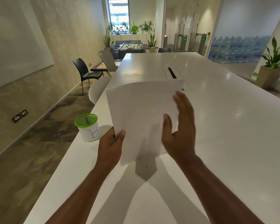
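Observation:
A blank white sheet of paper [141,110] is lifted off the white table [225,126], its far edge curling upward. My left hand [111,146] pinches the sheet's near left corner, thumb on top and fingers underneath. My right hand [179,126] is spread over the right side of the sheet with fingers straight; it looks blurred, and I cannot tell if it touches the paper. A shadow of the sheet and both arms falls on the table below.
A white cup with a green rim [87,126], marked with a blue "B", stands near the table's left edge. A cable slot [172,72] is set into the tabletop beyond the sheet. Chairs [86,71] stand to the left, a potted plant [271,68] to the right.

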{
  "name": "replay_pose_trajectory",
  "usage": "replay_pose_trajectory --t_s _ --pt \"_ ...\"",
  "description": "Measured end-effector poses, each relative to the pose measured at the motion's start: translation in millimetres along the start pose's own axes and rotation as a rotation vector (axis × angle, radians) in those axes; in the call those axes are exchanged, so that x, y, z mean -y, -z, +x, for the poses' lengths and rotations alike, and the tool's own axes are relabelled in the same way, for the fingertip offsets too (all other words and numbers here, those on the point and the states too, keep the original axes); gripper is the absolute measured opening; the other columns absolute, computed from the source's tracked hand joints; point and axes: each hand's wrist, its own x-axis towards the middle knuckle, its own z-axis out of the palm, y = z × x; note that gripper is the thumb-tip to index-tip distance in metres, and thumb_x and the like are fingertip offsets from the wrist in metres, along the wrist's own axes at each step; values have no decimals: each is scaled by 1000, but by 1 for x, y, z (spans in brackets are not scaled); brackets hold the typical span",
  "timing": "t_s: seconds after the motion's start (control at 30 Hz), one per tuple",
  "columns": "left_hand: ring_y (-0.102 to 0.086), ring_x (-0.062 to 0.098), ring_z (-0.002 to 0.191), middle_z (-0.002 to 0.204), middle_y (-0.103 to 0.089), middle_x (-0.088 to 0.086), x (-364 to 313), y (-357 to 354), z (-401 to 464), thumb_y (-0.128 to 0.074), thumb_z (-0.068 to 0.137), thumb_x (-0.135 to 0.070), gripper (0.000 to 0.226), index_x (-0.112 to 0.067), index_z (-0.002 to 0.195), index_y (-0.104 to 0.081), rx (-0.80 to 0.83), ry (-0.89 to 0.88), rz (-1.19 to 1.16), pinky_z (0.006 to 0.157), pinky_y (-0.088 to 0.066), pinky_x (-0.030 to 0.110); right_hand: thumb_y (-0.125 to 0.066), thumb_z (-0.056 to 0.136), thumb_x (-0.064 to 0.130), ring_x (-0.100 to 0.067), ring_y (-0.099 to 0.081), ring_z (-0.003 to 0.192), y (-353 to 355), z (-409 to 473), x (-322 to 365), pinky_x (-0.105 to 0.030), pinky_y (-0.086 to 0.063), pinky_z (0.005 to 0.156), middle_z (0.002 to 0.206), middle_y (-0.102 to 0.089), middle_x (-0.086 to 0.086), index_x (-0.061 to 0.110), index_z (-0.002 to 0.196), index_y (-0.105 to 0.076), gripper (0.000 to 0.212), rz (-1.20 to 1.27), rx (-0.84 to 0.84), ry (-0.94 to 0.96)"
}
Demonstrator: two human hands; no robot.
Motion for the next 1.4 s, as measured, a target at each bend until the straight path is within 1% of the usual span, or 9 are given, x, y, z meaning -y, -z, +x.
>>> replay_pose_trajectory --t_s 0.2,0.47,0.63,0.8,0.9,0.97,1.07,1.23,1.4 --pt "-68 37 82 87 -75 5 6 0 3 -60 89 -19 20 -33 92 -74 30 15 -114 81 -54 55 -37 85 9 -30 -6 147 -44 21 41 -46 -15 119 157 -16 -18 -2 147 -20 66 -98 569 373" --pt "-67 22 81 84 -74 4 4 4 1 -56 93 5 36 -26 89 -72 60 8 -137 75 -52 42 -35 85 3 -25 -26 143 -60 -14 30 -38 -17 119 151 -36 -16 2 142 -38 58 -193 698 399" --pt "-70 18 85 89 -76 -1 1 4 3 -58 97 -9 34 -38 92 -74 17 41 -74 79 -56 45 -41 85 3 -17 -44 134 -34 -31 13 -32 -35 112 142 -51 -6 10 136 -51 53 -121 698 194" --pt "-72 21 94 95 -77 -4 0 9 4 -59 91 -25 26 -47 93 -73 -52 50 -84 87 -57 46 -40 74 -6 -2 -60 113 3 -63 -14 -20 -45 100 116 -69 7 18 113 -69 55 28 420 -438" --pt "-71 16 95 93 -76 -12 1 12 2 -61 97 -16 24 -38 97 -71 -145 35 -73 89 -57 41 -43 82 -4 -12 -58 118 25 -92 -29 -24 -45 100 126 -63 5 20 128 -60 55 -142 501 -722" --pt "-69 15 99 99 -74 -13 2 15 0 -59 99 -12 20 -28 107 -69 -217 37 -75 94 -55 40 -39 92 23 -21 -46 130 31 -114 -34 -29 -33 107 141 -50 -6 11 140 -44 50 -380 654 -705" --pt "-69 21 105 105 -73 -9 8 20 0 -60 99 -13 18 -24 110 -68 -293 69 -95 98 -54 46 -5 83 65 -32 -27 140 20 -139 -29 -43 -21 114 150 -35 -20 -1 144 -32 94 -697 925 -672" --pt "-70 17 103 103 -74 -13 9 25 1 -59 99 -13 18 -27 106 -69 -324 69 -92 96 -54 43 -12 91 67 -44 -48 125 -31 -164 6 -53 -29 107 131 -51 -35 -12 120 -58 96 -703 934 -555" --pt "-70 20 98 98 -72 -7 3 23 2 -59 100 -15 12 -20 107 -68 -348 63 -61 93 -56 42 9 82 68 -35 -10 146 -77 -160 50 -43 0 119 156 -15 -24 -4 147 -18 101 -398 1098 -369"
